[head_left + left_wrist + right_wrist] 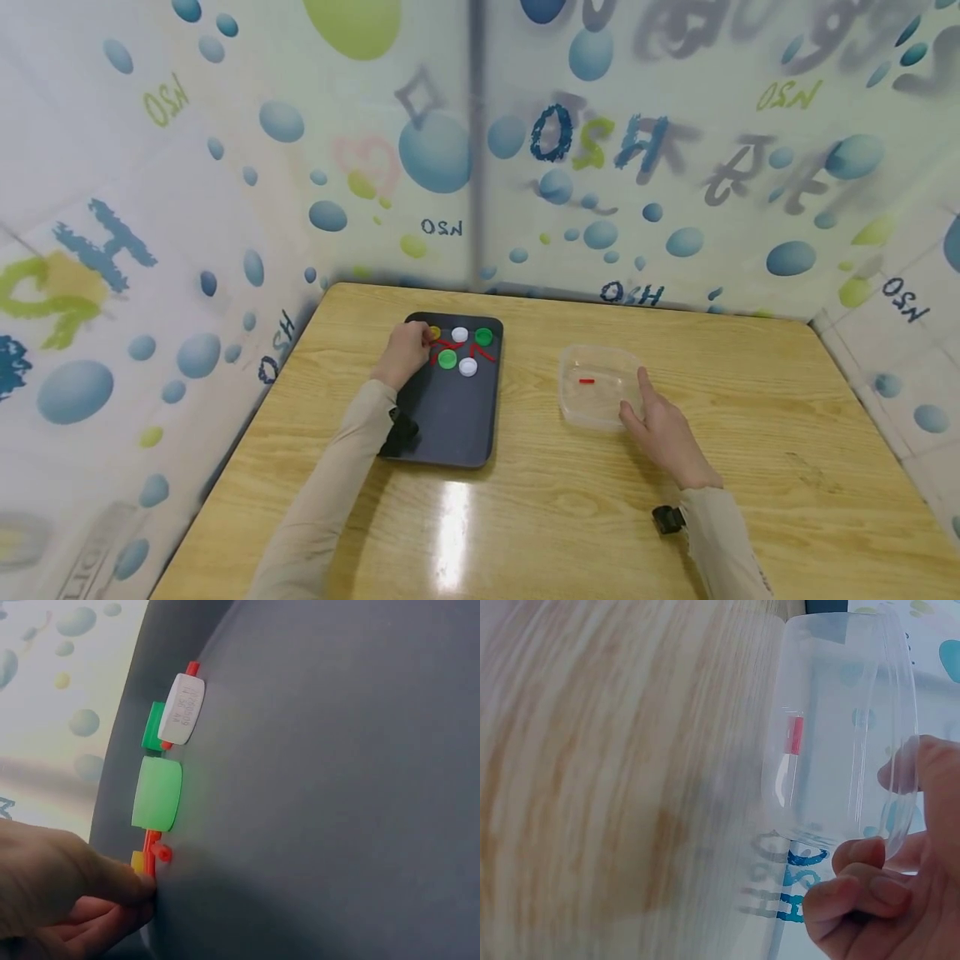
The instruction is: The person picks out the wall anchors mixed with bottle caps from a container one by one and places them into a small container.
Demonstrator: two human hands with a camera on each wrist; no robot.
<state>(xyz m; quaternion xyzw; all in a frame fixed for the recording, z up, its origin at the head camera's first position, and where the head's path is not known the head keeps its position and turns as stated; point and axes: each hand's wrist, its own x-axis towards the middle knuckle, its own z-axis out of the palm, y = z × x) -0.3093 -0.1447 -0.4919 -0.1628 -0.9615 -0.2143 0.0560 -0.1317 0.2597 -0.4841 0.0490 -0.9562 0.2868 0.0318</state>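
Note:
My left hand [405, 352] is over the far left part of a dark grey tray [453, 425]. Its thumb and fingers pinch the end of a thin red stick [150, 851], beside a yellow cap [435, 332] partly hidden by the fingers. Around it in the tray lie a light green cap [447, 359], a dark green cap [483, 337], white caps [468, 367] and several red sticks [485, 353]. My right hand [667, 433] grips the rim of a clear plastic container [840, 780], thumb at one side and fingers curled at the other. One short red piece [587, 381] lies inside it.
Both tray and container stand on a light wooden table [570, 517]. Patterned wall panels [600, 192] rise behind the table's far edge and at both sides. A strip of tabletop separates the tray from the container.

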